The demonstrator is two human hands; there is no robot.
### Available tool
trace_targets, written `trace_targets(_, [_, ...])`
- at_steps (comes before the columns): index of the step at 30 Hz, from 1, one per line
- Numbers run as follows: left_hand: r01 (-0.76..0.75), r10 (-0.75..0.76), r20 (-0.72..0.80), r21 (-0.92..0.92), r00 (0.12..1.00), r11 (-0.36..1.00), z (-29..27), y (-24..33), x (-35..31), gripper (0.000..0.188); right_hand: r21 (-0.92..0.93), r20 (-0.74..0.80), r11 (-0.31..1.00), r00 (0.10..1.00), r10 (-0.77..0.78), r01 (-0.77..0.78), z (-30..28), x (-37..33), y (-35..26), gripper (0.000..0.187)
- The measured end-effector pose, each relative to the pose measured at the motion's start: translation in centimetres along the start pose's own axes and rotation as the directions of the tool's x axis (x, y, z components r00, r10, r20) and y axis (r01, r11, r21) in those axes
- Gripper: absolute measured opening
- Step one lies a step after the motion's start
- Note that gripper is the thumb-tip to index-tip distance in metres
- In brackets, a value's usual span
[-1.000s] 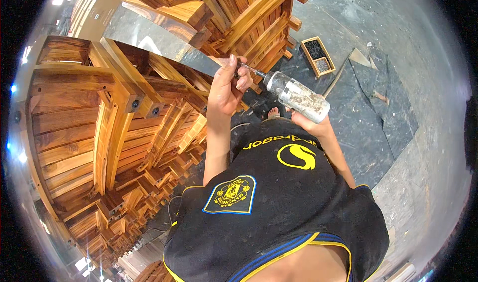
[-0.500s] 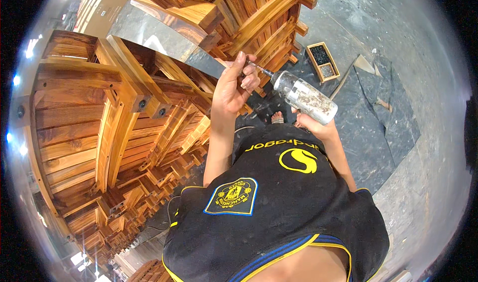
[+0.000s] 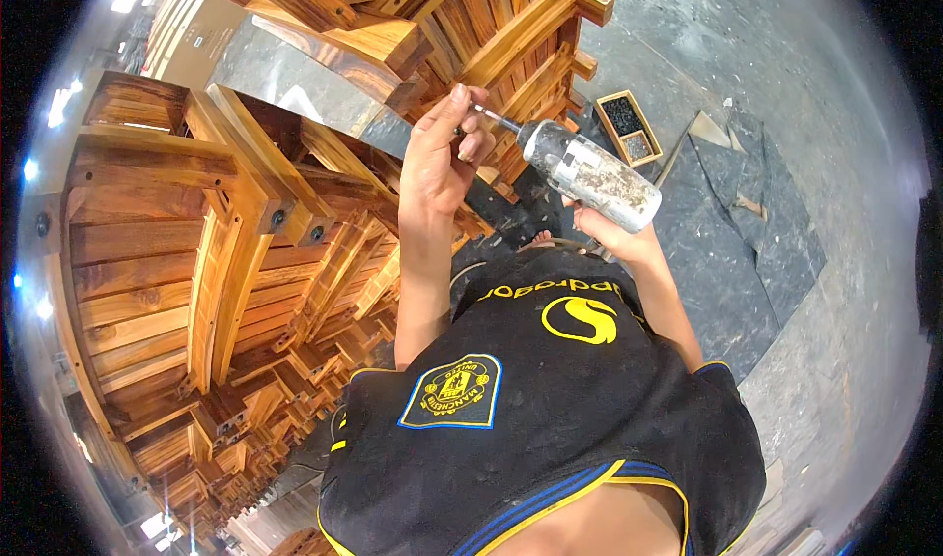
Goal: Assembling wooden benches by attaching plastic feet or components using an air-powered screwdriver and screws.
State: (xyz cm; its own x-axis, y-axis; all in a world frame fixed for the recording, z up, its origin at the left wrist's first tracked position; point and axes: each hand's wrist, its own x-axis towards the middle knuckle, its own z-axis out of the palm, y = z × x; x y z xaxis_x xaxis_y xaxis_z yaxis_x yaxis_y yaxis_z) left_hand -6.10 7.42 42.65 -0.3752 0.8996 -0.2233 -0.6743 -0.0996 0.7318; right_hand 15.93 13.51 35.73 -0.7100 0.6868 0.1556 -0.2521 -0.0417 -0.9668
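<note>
My right hand (image 3: pixel 621 236) is wrapped round a power screwdriver (image 3: pixel 604 181) with a worn, scuffed white and black body. Its long thin bit (image 3: pixel 499 117) points up and left. Close to the bit's tip, my left hand (image 3: pixel 440 153) is raised with thumb and fingers curled together. A small dark piece (image 3: pixel 459 131) shows between those fingers, too small to name. Just beyond both hands stands a slatted wooden furniture piece (image 3: pixel 521 35), with the corner of its thick beam (image 3: pixel 403 50) above my left fingers.
Rows of similar wooden frames (image 3: pixel 147 251) with dark bolt heads fill the left side. On the floor at upper right lies a two-part wooden box (image 3: pixel 652 153) of small black and silvery hardware. A dark, creased sheet (image 3: pixel 727 261) covers floor to the right. A cardboard box (image 3: pixel 196 40) stands far left.
Both hands and the screwdriver have shifted slightly up and left, nearer the wooden beam. The fingers of my left hand have turned a little round the bit's tip.
</note>
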Motion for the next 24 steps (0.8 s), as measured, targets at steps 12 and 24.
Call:
trace_targets(12, [-0.292, 0.324, -0.07, 0.289, 0.943, 0.912, 2.6, 1.5, -0.1, 0.03, -0.372, 0.066, 0.893, 0.966, -0.249, 0.255, 0.5, 2.7, 1.9, 0.048])
trace_targets(24, [-0.293, 0.306, -0.07, 0.153, 0.949, 0.944, 3.1, 2.9, -0.4, 0.027, -0.244, -0.021, 0.942, 0.97, -0.242, 0.23, 3.5, 4.1, -1.6, 0.04])
